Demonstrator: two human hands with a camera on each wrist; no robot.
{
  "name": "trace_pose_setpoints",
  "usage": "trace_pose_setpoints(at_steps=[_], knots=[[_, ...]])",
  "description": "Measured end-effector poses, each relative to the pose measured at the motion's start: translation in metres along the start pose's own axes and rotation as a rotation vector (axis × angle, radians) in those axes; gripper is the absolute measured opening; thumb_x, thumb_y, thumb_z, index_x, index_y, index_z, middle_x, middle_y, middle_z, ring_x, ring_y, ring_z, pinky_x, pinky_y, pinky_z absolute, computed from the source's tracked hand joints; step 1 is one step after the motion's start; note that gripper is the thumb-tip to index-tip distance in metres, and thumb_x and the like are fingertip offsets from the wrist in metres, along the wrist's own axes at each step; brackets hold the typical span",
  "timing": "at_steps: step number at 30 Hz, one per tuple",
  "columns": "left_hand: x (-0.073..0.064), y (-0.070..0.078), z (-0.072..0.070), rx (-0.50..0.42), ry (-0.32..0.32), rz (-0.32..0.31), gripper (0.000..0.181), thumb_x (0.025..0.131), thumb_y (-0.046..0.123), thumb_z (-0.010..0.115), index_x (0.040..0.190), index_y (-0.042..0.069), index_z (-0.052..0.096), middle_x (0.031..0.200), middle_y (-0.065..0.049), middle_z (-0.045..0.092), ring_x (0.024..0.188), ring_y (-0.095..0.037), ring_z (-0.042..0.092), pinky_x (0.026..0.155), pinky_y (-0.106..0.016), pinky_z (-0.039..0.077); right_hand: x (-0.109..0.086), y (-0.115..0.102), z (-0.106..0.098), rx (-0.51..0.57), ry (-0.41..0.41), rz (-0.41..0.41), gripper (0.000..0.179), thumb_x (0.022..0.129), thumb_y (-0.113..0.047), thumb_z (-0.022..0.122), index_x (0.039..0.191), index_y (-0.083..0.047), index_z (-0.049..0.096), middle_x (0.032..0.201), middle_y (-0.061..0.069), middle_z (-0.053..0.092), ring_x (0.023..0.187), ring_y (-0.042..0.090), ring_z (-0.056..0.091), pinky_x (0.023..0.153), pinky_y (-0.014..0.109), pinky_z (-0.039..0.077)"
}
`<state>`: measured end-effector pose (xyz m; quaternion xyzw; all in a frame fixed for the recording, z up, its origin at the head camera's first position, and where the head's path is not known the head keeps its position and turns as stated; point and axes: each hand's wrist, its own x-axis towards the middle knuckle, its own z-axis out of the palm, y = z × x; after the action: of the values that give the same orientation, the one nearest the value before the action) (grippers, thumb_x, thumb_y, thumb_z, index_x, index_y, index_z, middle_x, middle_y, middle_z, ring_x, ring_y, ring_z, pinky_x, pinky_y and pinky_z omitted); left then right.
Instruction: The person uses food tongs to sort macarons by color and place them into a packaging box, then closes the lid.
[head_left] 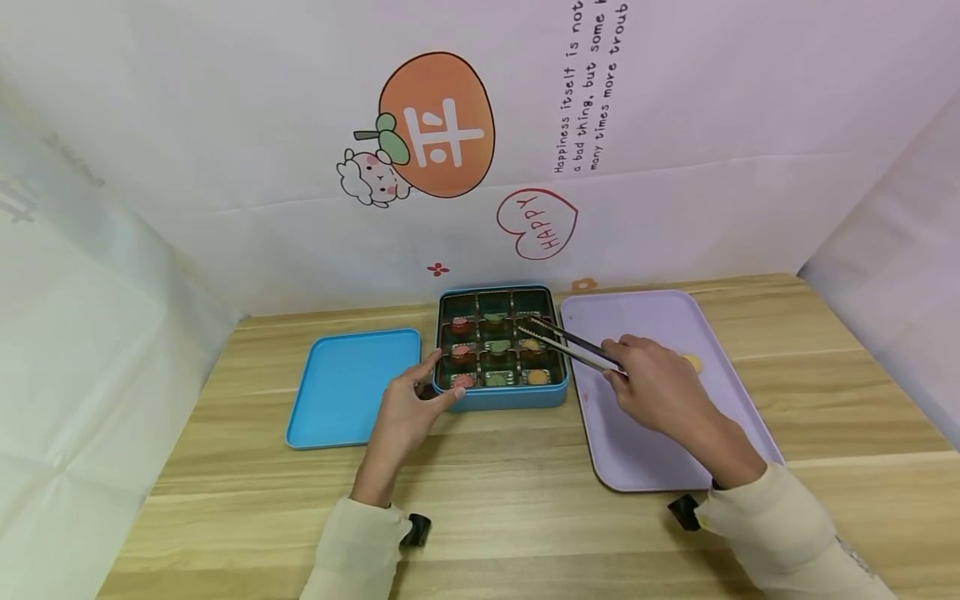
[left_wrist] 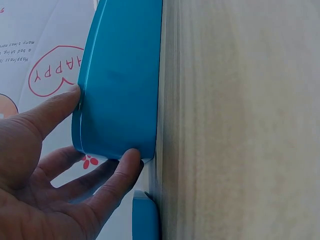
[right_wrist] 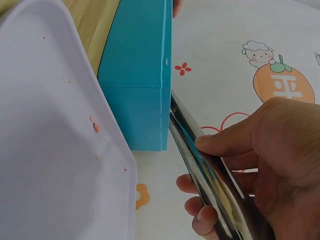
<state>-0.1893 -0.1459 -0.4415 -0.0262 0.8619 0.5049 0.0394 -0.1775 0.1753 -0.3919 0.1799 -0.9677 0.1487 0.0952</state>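
My right hand (head_left: 663,387) grips metal tongs (head_left: 573,342), thumb along one arm in the right wrist view. Their serrated tips stand apart over the right column of a blue tin box (head_left: 510,400), near its back compartment. My left hand (head_left: 405,412) holds the box's front left corner, thumb at the front rim and fingers along the left side. Inside the box's divided clear insert sit pink pieces (head_left: 462,381) on the left, green pieces (head_left: 498,379) in the middle, and yellow pieces (head_left: 537,377) on the right. Nothing shows between the tong tips.
Right of the box lies a lilac tray (head_left: 622,450) with a yellow piece (head_left: 692,363) partly behind my right hand and pink crumbs (right_wrist: 96,127). A blue lid (head_left: 348,383) lies to the left. Behind the wooden table (head_left: 495,508) rises a printed white sheet (head_left: 285,233).
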Motion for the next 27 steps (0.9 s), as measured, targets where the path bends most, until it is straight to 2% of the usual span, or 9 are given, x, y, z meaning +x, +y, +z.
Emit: trace_pose_setpoints(at_steps=[3, 14, 17, 23, 25, 27], knots=[[0.0, 0.0, 0.0, 0.0, 0.001, 0.0, 0.073, 0.094, 0.025, 0.081, 0.159, 0.022, 0.049, 0.143, -0.012, 0.057, 0.066, -0.017, 0.045, 0.058, -0.029, 0.037, 0.0, 0.0, 0.0, 0.003, 0.001, 0.002, 0.029, 0.089, -0.001, 0.075, 0.116, 0.006, 0.072, 0.082, 0.008, 0.065, 0.072, 0.024, 0.061, 0.056, 0.04, 0.049], [0.0, 0.0, 0.0, 0.001, 0.003, 0.005, 0.072, 0.094, 0.025, 0.082, 0.158, 0.022, 0.05, 0.156, -0.014, 0.051, 0.069, -0.017, 0.046, 0.06, -0.029, 0.038, -0.004, 0.004, -0.001, 0.017, 0.017, 0.026, 0.025, 0.089, -0.002, 0.075, 0.113, 0.004, 0.072, 0.08, 0.006, 0.062, 0.071, 0.022, 0.059, 0.056, 0.04, 0.048], [0.0, -0.001, -0.001, 0.0, 0.004, 0.005, 0.072, 0.093, 0.026, 0.082, 0.158, 0.022, 0.05, 0.146, -0.013, 0.057, 0.069, -0.017, 0.046, 0.06, -0.03, 0.038, -0.008, 0.006, -0.004, 0.028, 0.033, 0.042, 0.026, 0.089, -0.002, 0.074, 0.115, 0.003, 0.073, 0.081, 0.006, 0.063, 0.072, 0.021, 0.058, 0.056, 0.041, 0.048], [0.001, -0.002, 0.0, -0.004, 0.002, 0.013, 0.072, 0.094, 0.025, 0.081, 0.158, 0.021, 0.049, 0.148, -0.014, 0.056, 0.068, -0.017, 0.046, 0.059, -0.029, 0.038, -0.022, 0.021, -0.01, 0.03, 0.105, 0.016, 0.026, 0.088, 0.0, 0.074, 0.114, 0.004, 0.072, 0.081, 0.007, 0.064, 0.07, 0.019, 0.056, 0.057, 0.038, 0.045], [0.001, -0.002, 0.0, -0.001, -0.001, 0.014, 0.072, 0.094, 0.025, 0.081, 0.159, 0.021, 0.049, 0.134, -0.015, 0.061, 0.066, -0.016, 0.045, 0.059, -0.028, 0.038, -0.029, 0.029, -0.012, 0.015, 0.127, 0.015, 0.027, 0.087, 0.0, 0.075, 0.114, 0.004, 0.072, 0.081, 0.007, 0.064, 0.068, 0.018, 0.054, 0.056, 0.036, 0.044], [0.001, -0.002, -0.001, 0.0, -0.003, 0.011, 0.072, 0.094, 0.025, 0.081, 0.159, 0.021, 0.048, 0.113, -0.014, 0.06, 0.064, -0.016, 0.043, 0.059, -0.028, 0.037, -0.035, 0.037, -0.014, -0.001, 0.134, 0.034, 0.028, 0.087, -0.001, 0.075, 0.114, 0.004, 0.071, 0.08, 0.006, 0.062, 0.066, 0.017, 0.051, 0.054, 0.034, 0.041]])
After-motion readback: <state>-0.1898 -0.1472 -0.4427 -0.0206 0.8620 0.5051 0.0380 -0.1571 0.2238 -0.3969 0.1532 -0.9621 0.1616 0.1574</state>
